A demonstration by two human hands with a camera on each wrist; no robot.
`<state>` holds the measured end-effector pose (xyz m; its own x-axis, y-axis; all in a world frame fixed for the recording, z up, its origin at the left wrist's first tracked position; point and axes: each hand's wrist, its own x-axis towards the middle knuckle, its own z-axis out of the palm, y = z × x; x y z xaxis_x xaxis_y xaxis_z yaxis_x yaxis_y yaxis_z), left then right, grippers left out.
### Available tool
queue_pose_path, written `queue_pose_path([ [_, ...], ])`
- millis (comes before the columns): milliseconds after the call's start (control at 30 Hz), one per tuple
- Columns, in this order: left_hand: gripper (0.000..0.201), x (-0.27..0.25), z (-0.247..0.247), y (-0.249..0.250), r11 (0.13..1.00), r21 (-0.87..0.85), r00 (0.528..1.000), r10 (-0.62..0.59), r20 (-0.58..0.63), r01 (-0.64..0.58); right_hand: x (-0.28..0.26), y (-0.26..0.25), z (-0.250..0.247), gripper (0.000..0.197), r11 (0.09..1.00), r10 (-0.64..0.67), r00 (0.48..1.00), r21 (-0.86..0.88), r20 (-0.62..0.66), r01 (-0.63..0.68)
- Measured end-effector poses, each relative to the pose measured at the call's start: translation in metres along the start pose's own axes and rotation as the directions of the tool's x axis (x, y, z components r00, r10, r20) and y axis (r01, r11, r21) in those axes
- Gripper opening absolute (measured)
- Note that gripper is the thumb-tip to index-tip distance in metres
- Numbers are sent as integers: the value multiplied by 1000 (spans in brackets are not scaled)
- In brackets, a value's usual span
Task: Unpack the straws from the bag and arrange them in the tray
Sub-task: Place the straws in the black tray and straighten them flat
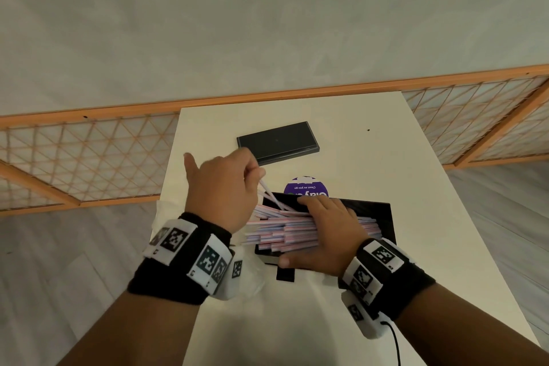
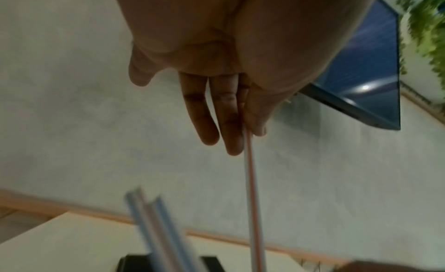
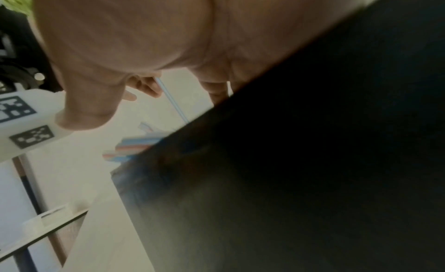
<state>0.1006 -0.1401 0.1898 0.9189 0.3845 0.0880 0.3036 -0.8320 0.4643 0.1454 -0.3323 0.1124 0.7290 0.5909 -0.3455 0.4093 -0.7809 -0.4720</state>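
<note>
A black tray sits mid-table, filled with a pile of red- and blue-striped white straws whose ends stick out past its left side. My right hand lies flat across the pile, with its thumb along the tray's near edge. My left hand hovers above the pile's left end and pinches a single straw between thumb and fingers; the straw slants down toward the tray. The crumpled clear bag lies on the table below my left wrist, partly hidden.
A flat black lid lies at the far side of the white table. A round purple sticker shows just behind the tray. A wooden lattice screen runs behind the table, and grey floor surrounds it.
</note>
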Motion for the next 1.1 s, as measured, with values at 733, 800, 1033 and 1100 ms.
queue_pose_path([
  [733,23,-6,11,-25,991,66,963,-133,236,120,-4,30,-15,27,999,-3,996,-49,-87,-2],
  [800,21,-11,21,-26,990,75,947,-139,289,123,-7,32,-12,36,998,35,997,-43,-69,-38],
  [1033,16,-14,28,-14,991,91,963,-114,246,94,-9,35,-11,37,998,50,994,-20,-99,-52],
  [1100,15,-13,19,-9,996,46,979,-81,188,74,-11,34,-14,41,999,43,992,0,-115,-43],
])
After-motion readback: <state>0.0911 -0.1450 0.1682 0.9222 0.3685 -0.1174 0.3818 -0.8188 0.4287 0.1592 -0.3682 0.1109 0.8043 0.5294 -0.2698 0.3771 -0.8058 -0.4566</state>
